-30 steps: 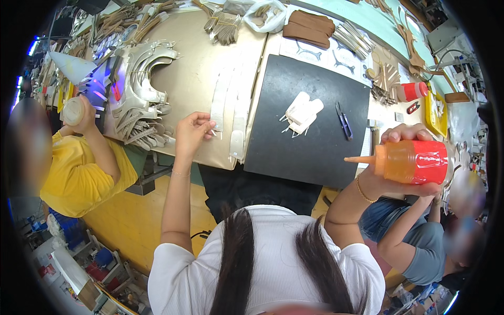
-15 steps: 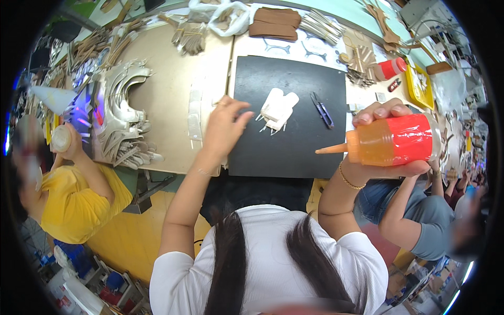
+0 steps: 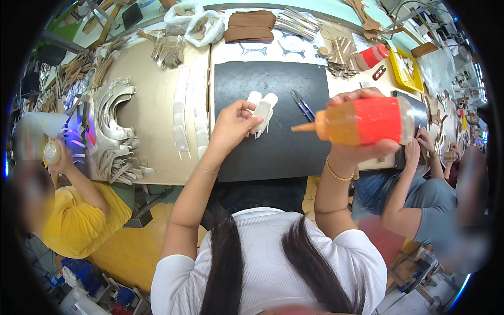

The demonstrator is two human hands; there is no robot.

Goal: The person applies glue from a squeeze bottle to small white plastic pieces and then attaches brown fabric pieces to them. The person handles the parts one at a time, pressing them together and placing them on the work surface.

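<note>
My left hand [image 3: 231,127] reaches over the black mat [image 3: 247,163], its thumb and fingers closed on a white rounded piece [image 3: 262,113] with thin prongs. Similar white pieces lie beneath and beside it in a small pile. In my right hand [image 3: 370,149] is a squeeze bottle [image 3: 362,121] with an orange tapered nozzle, amber liquid and a red band. It is held sideways above the mat's right side, nozzle toward the pile. Blue-handled tweezers [image 3: 303,106] lie on the mat between pile and bottle, partly hidden by the bottle.
White pieces form overlapping rows [image 3: 180,113] left of the mat. Farther left sit curved silvery parts [image 3: 107,121]. Brown strips [image 3: 250,27], plastic bags [image 3: 205,29], a second red bottle [image 3: 373,56] and a yellow tray [image 3: 405,71] stand behind. People work at both sides.
My left hand has moved right onto the white pile and closed on a piece. The bottle stays in my right hand, slightly farther forward. The whole view has shifted.
</note>
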